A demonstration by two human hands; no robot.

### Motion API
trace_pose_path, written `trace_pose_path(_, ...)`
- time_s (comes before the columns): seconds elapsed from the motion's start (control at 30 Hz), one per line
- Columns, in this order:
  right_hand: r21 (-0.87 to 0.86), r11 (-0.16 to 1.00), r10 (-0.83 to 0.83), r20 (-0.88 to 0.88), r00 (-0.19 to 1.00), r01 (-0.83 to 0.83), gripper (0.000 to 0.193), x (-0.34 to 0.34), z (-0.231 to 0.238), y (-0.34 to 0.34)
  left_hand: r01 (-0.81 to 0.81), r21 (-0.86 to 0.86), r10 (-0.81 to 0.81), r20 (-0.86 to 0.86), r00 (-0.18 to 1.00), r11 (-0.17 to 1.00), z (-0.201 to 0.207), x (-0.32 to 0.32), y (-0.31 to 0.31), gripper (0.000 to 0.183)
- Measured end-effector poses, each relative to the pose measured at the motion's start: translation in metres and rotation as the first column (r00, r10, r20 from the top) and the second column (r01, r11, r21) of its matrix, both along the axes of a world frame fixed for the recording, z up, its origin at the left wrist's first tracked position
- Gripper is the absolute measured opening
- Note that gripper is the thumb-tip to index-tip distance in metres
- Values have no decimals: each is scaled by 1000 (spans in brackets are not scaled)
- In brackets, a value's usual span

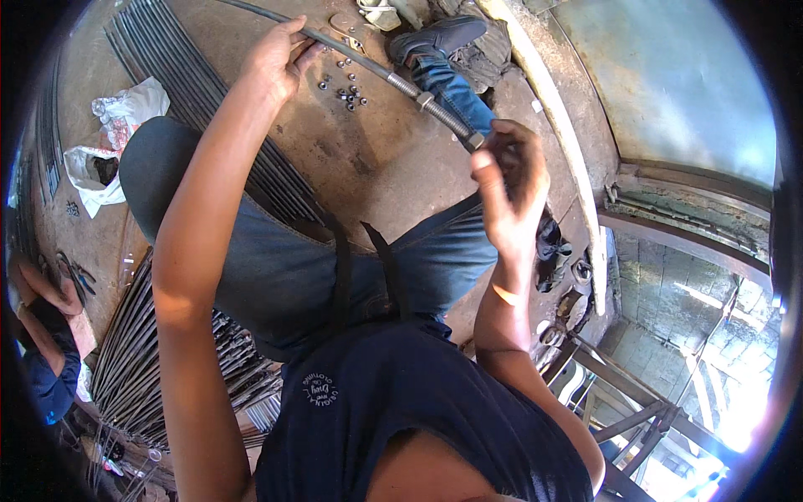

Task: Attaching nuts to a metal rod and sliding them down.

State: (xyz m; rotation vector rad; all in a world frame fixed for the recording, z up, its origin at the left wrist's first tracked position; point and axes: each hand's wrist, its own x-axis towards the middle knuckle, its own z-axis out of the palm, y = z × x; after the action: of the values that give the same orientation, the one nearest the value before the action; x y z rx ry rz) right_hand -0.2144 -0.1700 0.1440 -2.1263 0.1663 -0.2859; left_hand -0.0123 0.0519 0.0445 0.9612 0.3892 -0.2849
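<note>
A long dark metal rod with a threaded end slants across in front of me, rising to the far left. My left hand is closed round its plain shaft, thumb over the top. One hex nut sits partway along the thread, and another nut sits at the near right tip. Beside that tip is my right hand, its thumb and curled fingers apart and nothing visible between them. Whether a fingertip touches the end nut I cannot tell. Several loose nuts lie on the floor below the rod.
Dark rods lie in a row at the far left and in a bundle nearer. White plastic bags and pliers lie left. Another person's arm shows at the left edge. A dark shoe rests beyond the rod. A pale pole runs along the right.
</note>
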Motion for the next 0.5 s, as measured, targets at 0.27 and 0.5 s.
trace_pose_path(0.27,-33,999,43,205,978,-37,25,0,-3,6,-7,2,7,-17,1000,1000,-4,3,-1,30)
trace_pose_path(0.5,-67,998,33,228,973,-18,18,8,-7,6,-13,21,14,-34,999,1000,-4,2,-1,25)
